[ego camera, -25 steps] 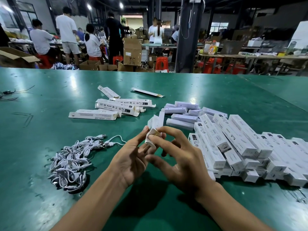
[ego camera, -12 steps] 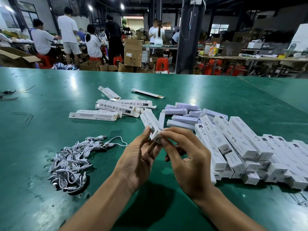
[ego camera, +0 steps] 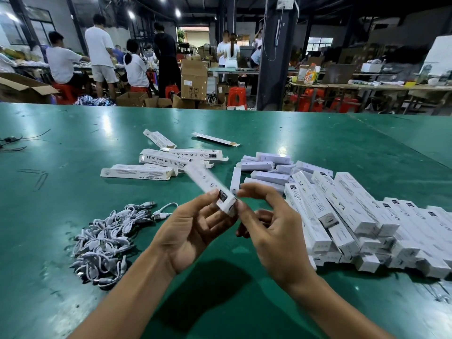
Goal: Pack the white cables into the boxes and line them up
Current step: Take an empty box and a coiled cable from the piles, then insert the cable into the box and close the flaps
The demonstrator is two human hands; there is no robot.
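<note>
Left hand [ego camera: 193, 231] sits palm up at the near middle of the bench [ego camera: 318, 133], thumb and half-curled fingers pinching the near end of 1 long white box [ego camera: 210, 184]. The box slants away to the far left above the hand and is blurred along its length. Right hand [ego camera: 274, 233] is just to the right of that same end, its fingers loosely bent. Its thumb tip meets the box's end face while the index finger arches above it without clear contact. Whether this hand has any real grip on the box cannot be told.

White cables [ego camera: 105, 238] lie in a tangled heap on the bench, left of the left hand and a little nearer, a few USB plugs poking out on the far side. Right of the right hand, closed boxes [ego camera: 342, 216] lie side by side in overlapping rows stretching to the right edge. Beyond the hands, flat boxes [ego camera: 159, 162] with open flaps lie scattered, and a small loose pile of short boxes [ego camera: 266, 167] sits to their right.
</note>
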